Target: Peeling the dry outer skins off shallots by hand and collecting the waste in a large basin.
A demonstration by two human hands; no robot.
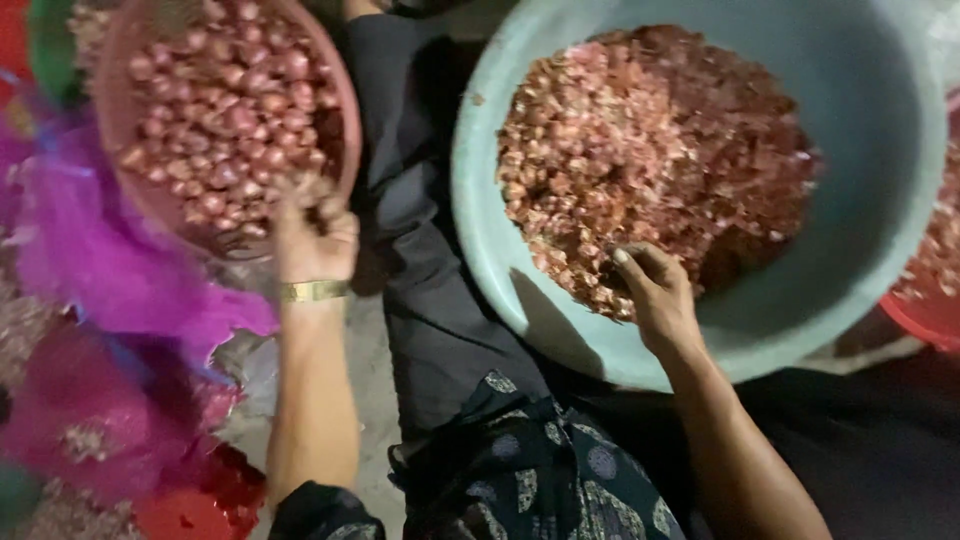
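My hands in two bowls

My left hand [315,235] grabs small onions [225,110] in the pink bowl [345,95]; my right hand [655,295], fingers curled, touches peels [660,150] in the blue tub [880,120].

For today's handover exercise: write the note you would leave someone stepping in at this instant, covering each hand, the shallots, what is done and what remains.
Left hand: at the near rim of the pink basket of whole shallots, fingers curled; grip unclear.
Right hand: fingers down in the peelings inside the pale blue basin.
Done: a large heap of peelings.
Left: the pink basket is well filled.
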